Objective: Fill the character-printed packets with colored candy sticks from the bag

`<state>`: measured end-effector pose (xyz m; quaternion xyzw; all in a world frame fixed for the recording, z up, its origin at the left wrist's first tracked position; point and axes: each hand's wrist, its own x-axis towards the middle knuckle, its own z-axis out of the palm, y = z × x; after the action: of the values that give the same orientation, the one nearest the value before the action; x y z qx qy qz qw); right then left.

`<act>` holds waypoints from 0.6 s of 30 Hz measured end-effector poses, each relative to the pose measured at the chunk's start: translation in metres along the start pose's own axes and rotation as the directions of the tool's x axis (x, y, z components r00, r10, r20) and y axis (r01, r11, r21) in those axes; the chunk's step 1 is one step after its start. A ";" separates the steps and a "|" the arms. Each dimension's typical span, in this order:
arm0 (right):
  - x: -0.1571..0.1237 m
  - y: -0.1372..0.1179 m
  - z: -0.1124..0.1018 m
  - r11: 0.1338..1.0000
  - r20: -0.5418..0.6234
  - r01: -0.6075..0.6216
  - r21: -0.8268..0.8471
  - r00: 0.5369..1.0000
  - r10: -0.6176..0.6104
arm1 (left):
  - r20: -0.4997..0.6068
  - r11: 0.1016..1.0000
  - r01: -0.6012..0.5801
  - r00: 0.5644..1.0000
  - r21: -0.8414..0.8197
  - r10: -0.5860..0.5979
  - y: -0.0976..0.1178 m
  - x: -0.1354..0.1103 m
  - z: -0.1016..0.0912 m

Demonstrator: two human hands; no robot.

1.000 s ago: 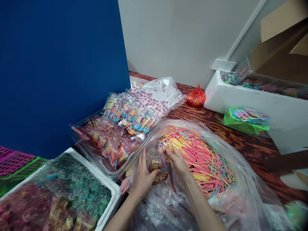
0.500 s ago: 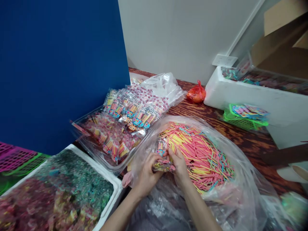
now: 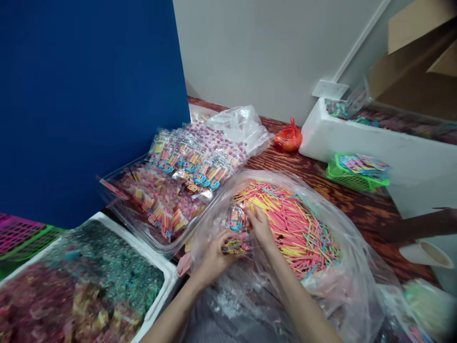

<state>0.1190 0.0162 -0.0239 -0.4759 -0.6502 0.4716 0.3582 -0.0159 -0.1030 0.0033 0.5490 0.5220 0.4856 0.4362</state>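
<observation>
My left hand is closed on a small stack of clear packets with coloured sticks inside. My right hand pinches another such packet just above the stack. Both hands sit at the left rim of a big clear plastic bag heaped with loose pink, yellow and green sticks. A clear tray of filled packets lies just left of my hands.
A white foam box of dark mixed bits sits at the lower left. At the right stand another white foam box, a green basket, a paper cup and cardboard. An orange bag rests by the wall, a blue panel behind.
My hands have gathered the packets off the bag into a stack. The right hand has lifted one packet upward; the view has shifted slightly left.
</observation>
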 end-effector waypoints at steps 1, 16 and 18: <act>0.010 -0.001 -0.001 0.998 0.035 0.037 -0.052 0.999 -0.035 | 0.000 1.000 0.009 1.000 -0.008 -0.009 0.002 0.000 -0.001; 0.019 0.005 -0.006 0.805 0.223 0.220 -0.551 0.968 -0.111 | -0.042 0.999 0.035 0.998 -0.024 -0.036 -0.011 -0.001 -0.004; 0.016 0.006 -0.007 0.792 0.161 0.173 -0.586 0.982 -0.096 | -0.036 0.999 0.035 0.999 -0.037 -0.037 -0.013 -0.002 -0.004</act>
<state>0.1222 0.0344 -0.0275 -0.4869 -0.8185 0.2446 0.1821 -0.0216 -0.1041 -0.0091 0.5225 0.5308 0.4970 0.4452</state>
